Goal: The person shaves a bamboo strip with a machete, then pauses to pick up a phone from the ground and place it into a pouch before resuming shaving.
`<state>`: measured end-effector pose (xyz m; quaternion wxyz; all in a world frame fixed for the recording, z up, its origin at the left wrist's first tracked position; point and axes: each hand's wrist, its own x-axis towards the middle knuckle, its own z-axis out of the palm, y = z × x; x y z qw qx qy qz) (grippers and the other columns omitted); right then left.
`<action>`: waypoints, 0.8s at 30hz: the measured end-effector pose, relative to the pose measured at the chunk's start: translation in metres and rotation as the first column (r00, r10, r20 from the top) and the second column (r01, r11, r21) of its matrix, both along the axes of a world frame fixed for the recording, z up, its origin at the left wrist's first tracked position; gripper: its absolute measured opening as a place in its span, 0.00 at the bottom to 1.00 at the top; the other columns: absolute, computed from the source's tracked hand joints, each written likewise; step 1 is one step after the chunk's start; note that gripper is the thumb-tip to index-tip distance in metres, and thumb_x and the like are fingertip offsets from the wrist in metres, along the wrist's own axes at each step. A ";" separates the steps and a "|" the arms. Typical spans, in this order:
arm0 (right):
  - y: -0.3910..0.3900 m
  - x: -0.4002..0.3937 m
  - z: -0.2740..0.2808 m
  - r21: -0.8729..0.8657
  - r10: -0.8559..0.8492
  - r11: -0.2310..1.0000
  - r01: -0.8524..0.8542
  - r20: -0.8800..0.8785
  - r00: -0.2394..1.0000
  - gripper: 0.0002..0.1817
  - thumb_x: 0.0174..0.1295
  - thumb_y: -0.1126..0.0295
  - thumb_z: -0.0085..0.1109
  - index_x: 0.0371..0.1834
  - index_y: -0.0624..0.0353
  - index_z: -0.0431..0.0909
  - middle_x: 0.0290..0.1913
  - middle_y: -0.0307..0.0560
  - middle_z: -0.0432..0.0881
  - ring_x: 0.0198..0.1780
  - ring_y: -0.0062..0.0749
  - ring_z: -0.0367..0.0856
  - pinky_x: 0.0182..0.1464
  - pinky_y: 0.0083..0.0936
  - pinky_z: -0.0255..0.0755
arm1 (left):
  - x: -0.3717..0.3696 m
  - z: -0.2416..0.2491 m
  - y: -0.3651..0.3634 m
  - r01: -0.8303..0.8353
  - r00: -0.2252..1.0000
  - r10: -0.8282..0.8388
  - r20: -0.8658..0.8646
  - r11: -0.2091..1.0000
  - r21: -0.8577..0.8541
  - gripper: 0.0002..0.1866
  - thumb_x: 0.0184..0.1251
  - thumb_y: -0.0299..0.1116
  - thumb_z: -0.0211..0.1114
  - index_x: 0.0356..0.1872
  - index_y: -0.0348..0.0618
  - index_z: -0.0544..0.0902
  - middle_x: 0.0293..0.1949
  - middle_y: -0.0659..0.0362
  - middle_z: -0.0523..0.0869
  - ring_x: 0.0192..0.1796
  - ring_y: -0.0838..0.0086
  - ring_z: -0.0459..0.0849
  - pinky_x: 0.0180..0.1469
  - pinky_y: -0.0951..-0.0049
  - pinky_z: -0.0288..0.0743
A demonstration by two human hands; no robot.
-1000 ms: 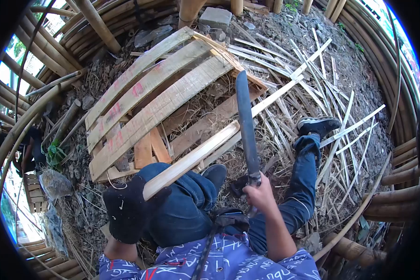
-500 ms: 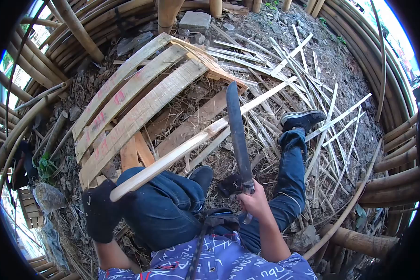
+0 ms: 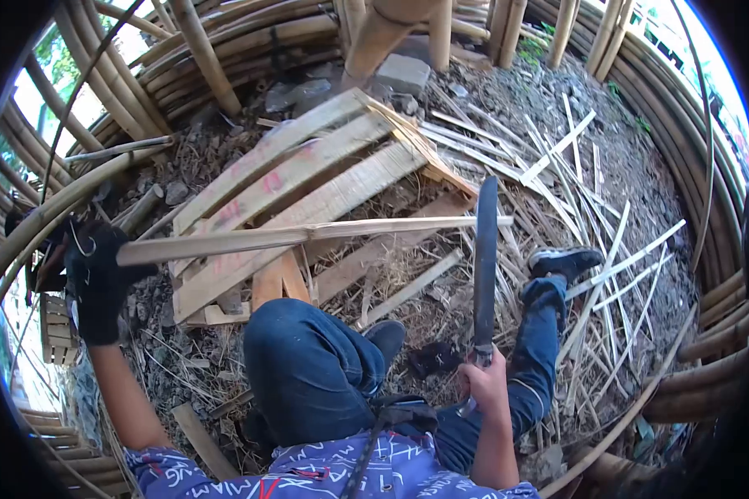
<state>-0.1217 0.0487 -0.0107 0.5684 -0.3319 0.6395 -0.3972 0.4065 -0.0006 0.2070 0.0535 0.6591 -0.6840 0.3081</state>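
My left hand [image 3: 100, 283], in a black glove, is closed on the near end of a long pale wooden strip [image 3: 324, 230]. The strip stretches rightward over a slatted wooden pallet [image 3: 308, 195], and its far end reaches the machete blade. My bare right hand [image 3: 484, 382] grips the handle of the machete [image 3: 485, 266], whose dark blade points up and away from me. Whether strip and blade touch, I cannot tell. A dark glove-like item [image 3: 434, 359] lies on the ground left of my right hand.
Split pale strips [image 3: 587, 200] lie scattered at the right and back. My bent knee [image 3: 308, 358] and outstretched leg [image 3: 541, 333] frame the near ground. Bamboo poles [image 3: 204, 62] surround the area. A grey block [image 3: 403, 75] sits behind the pallet.
My left hand has moved up and left with the strip, which now lies nearly level in view. The machete appears farther right and more upright. The whole view has shifted.
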 end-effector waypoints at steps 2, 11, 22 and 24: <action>0.000 0.001 0.005 -0.010 -0.005 1.000 0.005 0.019 1.000 0.12 0.49 0.83 0.60 0.35 0.62 0.70 0.16 0.35 0.70 0.12 0.21 0.71 0.15 0.22 0.64 | 0.035 0.007 -0.005 0.012 0.980 0.001 0.197 0.998 -0.062 0.31 0.34 0.39 0.83 0.44 0.43 0.81 0.51 0.49 0.81 0.58 0.52 0.77 0.63 0.57 0.69; -0.007 -0.004 0.045 -0.204 -0.046 0.978 0.034 -0.051 0.998 0.09 0.52 0.82 0.61 0.33 0.62 0.71 0.17 0.35 0.72 0.13 0.20 0.72 0.16 0.20 0.66 | 0.028 0.124 -0.029 0.404 0.897 -0.269 0.350 0.819 -0.408 0.16 0.58 0.25 0.65 0.49 0.43 0.81 0.56 0.52 0.79 0.64 0.56 0.73 0.67 0.56 0.66; 0.007 -0.001 0.096 -0.409 -0.036 0.912 0.026 -0.016 0.999 0.08 0.55 0.80 0.62 0.31 0.61 0.71 0.17 0.36 0.73 0.14 0.18 0.72 0.16 0.19 0.65 | -0.120 0.159 -0.112 0.341 0.873 -0.446 0.196 0.272 -0.900 0.22 0.62 0.24 0.67 0.59 0.43 0.77 0.61 0.51 0.74 0.67 0.60 0.69 0.70 0.61 0.62; 0.015 -0.002 0.109 -0.448 -0.044 0.894 0.008 -0.070 0.997 0.07 0.54 0.79 0.62 0.32 0.61 0.72 0.17 0.35 0.73 0.15 0.16 0.71 0.16 0.18 0.62 | -0.149 0.161 -0.119 0.414 0.700 -0.699 0.144 0.233 -0.880 0.26 0.60 0.20 0.62 0.62 0.43 0.73 0.58 0.49 0.76 0.65 0.60 0.72 0.69 0.63 0.64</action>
